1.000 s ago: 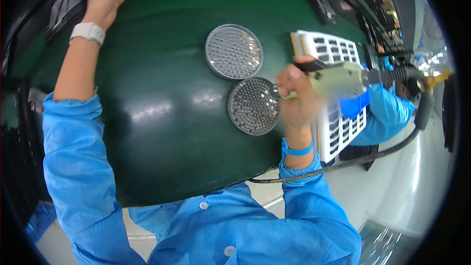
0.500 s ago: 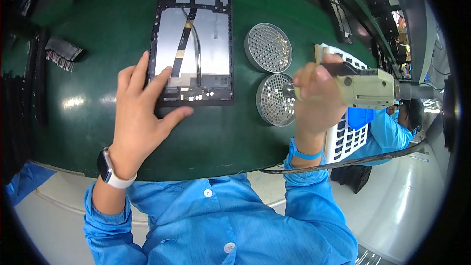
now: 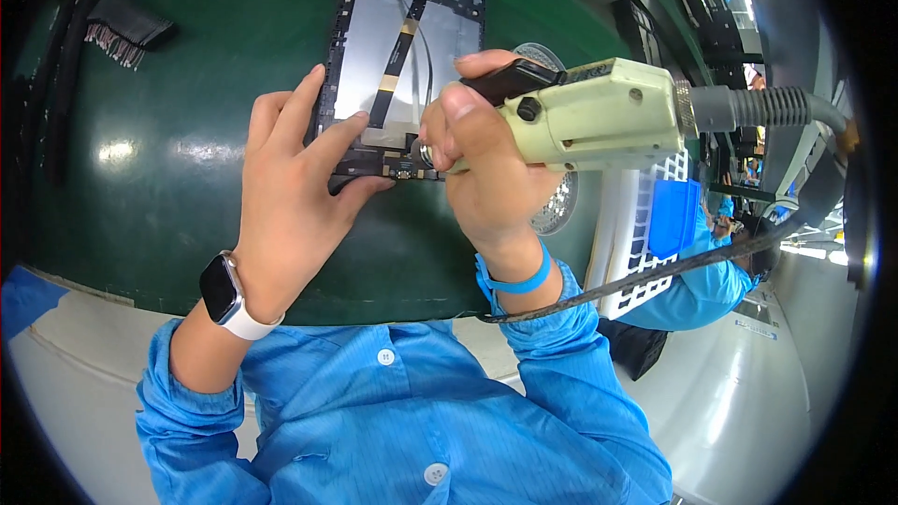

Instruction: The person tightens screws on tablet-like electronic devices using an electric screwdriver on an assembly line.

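Observation:
An opened tablet (image 3: 374, 47) lies on the green work surface, its silvery inside showing with a dark ribbon cable slanting across. My left hand (image 3: 295, 168) rests at its lower left with fingers spread; the index finger touches the inside and the thumb is by the bottom edge. My right hand (image 3: 496, 154) is wrapped round a pale green electric screwdriver (image 3: 608, 117) with a black lever. The tool's front end is over the tablet's lower right part, and my fingers hide its tip. Behind this hand two round metal dishes show in part, the nearer dish (image 3: 558, 210) holding small shiny pieces.
A white slotted tray (image 3: 608, 248) stands at the right, with a blue box (image 3: 675, 215) on it. The dark braided cord (image 3: 617, 290) runs past my right wrist. Flat ribbon cables (image 3: 131, 26) lie at the far left. A co-worker's blue sleeve (image 3: 669, 309) is beyond the tray.
My right hand has moved left with the electric screwdriver, from beside the dishes to the tablet's lower right. My left hand stays on the tablet. The whole view has shifted a little.

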The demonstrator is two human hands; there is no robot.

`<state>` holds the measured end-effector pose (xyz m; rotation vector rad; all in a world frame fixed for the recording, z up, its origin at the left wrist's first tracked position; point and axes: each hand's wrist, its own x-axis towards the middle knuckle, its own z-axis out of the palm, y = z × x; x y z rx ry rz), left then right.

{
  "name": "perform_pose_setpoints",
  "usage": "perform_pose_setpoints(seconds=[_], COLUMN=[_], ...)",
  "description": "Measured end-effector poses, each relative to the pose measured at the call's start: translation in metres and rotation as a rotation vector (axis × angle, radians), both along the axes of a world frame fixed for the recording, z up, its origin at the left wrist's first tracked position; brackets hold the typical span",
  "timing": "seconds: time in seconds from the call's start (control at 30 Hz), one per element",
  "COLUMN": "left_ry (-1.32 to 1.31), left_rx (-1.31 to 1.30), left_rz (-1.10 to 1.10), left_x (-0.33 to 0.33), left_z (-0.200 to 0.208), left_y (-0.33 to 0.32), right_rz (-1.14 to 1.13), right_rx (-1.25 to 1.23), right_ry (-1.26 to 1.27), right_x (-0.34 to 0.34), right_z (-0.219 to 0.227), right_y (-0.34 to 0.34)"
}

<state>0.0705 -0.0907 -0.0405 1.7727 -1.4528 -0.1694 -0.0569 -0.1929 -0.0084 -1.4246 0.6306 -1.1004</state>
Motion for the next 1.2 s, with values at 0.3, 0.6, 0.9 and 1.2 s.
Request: perform_pose_setpoints(seconds=[0.3, 0.6, 0.9, 1.2], left_ry=[0.006, -0.616, -0.56, -0.496], left_rx=[0.019, 0.037, 0.063, 0.09], left_rz=[0.0, -0.034, -0.037, 0.125], left_x=[0.003, 0.109, 0.165, 0.167], left_z=[0.0, 0.033, 0.014, 0.005], left_y=[0.0, -0.021, -0.009, -0.015], right_rz=[0.054, 0.013, -0.243, -0.25], right_rx=[0.09, -0.056, -0.08, 0.025], right_ry=[-0.06, -0.05, -0.061, -0.141], right_x=[0.004, 0.002, -0.043, -0.043], right_z=[0.002, 0.007, 0.048, 0.011], right_y=[-0.001, 0.007, -0.069, -0.104])
